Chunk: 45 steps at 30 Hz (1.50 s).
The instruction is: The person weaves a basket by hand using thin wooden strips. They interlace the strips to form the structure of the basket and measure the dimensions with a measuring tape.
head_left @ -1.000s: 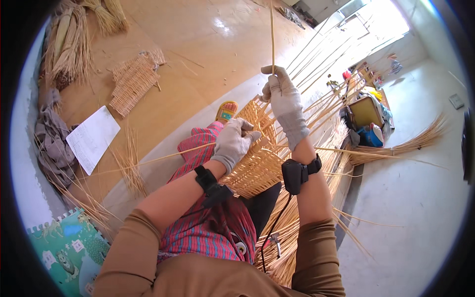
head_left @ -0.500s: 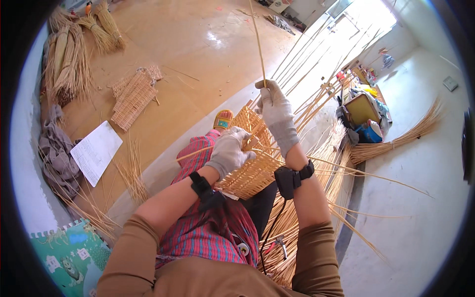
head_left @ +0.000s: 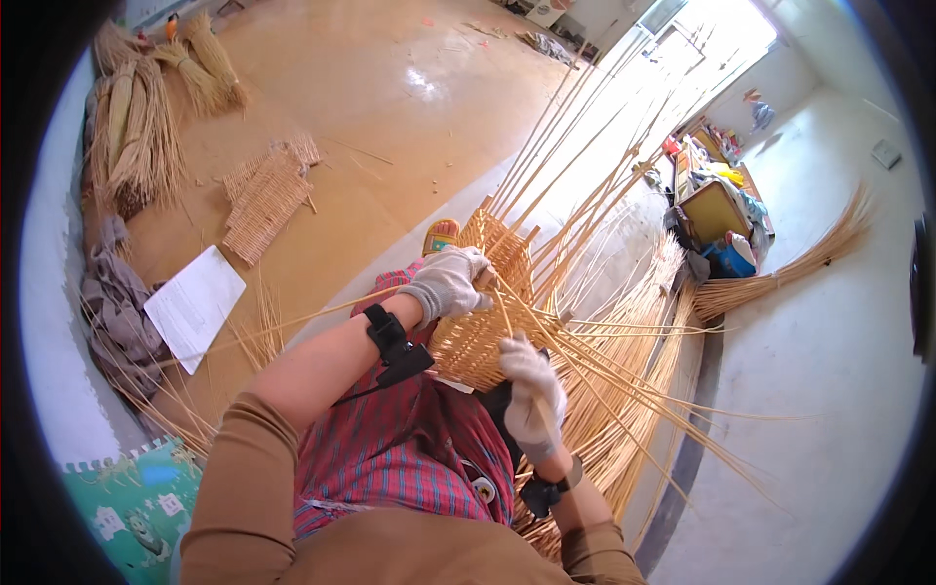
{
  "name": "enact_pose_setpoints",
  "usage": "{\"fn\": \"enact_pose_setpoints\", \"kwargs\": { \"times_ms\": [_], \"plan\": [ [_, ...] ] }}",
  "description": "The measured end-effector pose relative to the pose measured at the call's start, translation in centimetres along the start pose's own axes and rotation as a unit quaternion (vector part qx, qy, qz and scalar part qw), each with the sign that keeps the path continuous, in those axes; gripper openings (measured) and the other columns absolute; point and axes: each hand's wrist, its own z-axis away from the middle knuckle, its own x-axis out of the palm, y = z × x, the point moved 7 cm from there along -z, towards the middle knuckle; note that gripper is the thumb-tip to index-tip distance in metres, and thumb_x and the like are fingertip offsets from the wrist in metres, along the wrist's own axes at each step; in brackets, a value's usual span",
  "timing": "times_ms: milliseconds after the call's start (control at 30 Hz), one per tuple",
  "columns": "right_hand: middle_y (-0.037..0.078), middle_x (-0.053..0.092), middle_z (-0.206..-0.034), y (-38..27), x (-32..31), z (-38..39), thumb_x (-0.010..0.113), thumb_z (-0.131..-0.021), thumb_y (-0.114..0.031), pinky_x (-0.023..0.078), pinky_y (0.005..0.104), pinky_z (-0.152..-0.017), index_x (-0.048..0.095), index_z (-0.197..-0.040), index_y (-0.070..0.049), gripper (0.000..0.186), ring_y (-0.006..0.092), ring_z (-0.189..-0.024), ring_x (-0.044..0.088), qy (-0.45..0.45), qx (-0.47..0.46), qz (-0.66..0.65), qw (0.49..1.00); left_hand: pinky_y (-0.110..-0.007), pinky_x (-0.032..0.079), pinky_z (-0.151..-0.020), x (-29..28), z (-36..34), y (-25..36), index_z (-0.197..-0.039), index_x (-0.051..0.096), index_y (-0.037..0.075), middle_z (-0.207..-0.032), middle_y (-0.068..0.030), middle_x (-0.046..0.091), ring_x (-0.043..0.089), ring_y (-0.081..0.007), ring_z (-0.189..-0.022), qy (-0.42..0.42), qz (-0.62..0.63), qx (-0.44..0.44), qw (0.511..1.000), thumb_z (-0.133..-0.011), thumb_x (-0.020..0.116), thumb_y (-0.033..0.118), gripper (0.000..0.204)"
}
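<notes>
Woven basket [head_left: 473, 346] right at left fingertips. Left hand [head_left: 448, 283]: fingers curled, gripping basket edge. Right hand [head_left: 532, 395]: blurred, fingers pinching 1 strand [head_left: 504, 314]; raised above left fingers 0.5 s ago, now below them. Loose straw [head_left: 597, 414] right of right fingers.

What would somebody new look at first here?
Probably the woven piece in the middle, long strands spraying up and right, the gloved left hand on it and right hand beside it. Then maybe the striped cloth over the lap, or the bright glow at top right.
</notes>
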Motion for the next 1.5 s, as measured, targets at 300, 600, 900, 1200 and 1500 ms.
{"fn": "enact_pose_setpoints", "kwargs": {
  "times_ms": [300,600,900,1200,1500],
  "plan": [
    [0.010,0.073,-0.106,13.7,-8.2,8.6,0.050,-0.111,-0.023,0.060,0.0301,-0.073,0.065,-0.116,-0.002,0.026,0.0176,-0.088,0.073,0.357,0.376,-0.152,0.841,-0.039,0.050,-0.079,-0.2,0.9,2.0,-0.093,0.062,0.003,-0.093,-0.0138,0.065,0.062,-0.0275,-0.085,0.043,0.031,0.041,0.998,-0.077,0.085,0.022,0.034],
    [0.007,0.074,-0.093,12.5,-6.9,7.1,0.059,-0.106,-0.018,0.061,0.0287,-0.070,0.069,-0.110,-0.001,0.019,0.0164,-0.079,0.073,0.330,0.392,-0.125,0.849,-0.044,0.050,-0.102,4.0,8.0,5.1,-0.133,0.063,0.008,-0.128,-0.0152,0.065,0.057,-0.0307,-0.126,0.175,-0.282,0.074,0.940,-0.093,0.058,0.012,0.041],
    [0.007,0.073,-0.095,12.8,-7.9,8.1,0.070,-0.098,-0.006,0.058,0.0256,-0.069,0.068,-0.109,-0.001,0.013,0.0129,-0.078,0.071,0.405,0.385,-0.167,0.813,-0.042,0.058,-0.079,3.7,0.5,3.1,-0.141,0.053,0.015,-0.111,-0.0135,0.071,0.072,-0.0236,-0.088,-0.006,-0.062,-0.105,0.993,-0.097,0.067,0.025,0.048],
    [0.017,0.074,-0.111,10.4,-5.4,-7.3,0.064,-0.099,-0.011,0.056,0.0314,-0.091,0.058,-0.137,-0.003,0.039,0.0231,-0.101,0.072,0.150,0.163,0.112,0.969,-0.049,0.054,-0.074,3.4,1.6,2.6,-0.107,0.062,0.011,-0.090,-0.0187,0.072,0.070,-0.0395,-0.085,0.181,-0.038,-0.097,0.978,-0.102,0.061,0.031,0.021],
    [0.012,0.070,-0.099,10.9,-7.7,-1.1,0.057,-0.101,-0.012,0.056,0.0336,-0.069,0.046,-0.138,-0.005,0.039,0.0197,-0.088,0.070,0.318,0.281,-0.014,0.905,-0.040,0.054,-0.061,4.3,0.8,0.0,-0.107,0.063,0.008,-0.075,-0.0119,0.070,0.067,-0.0243,-0.053,0.199,0.048,-0.091,0.975,-0.101,0.065,0.033,0.025]
  ]
}}
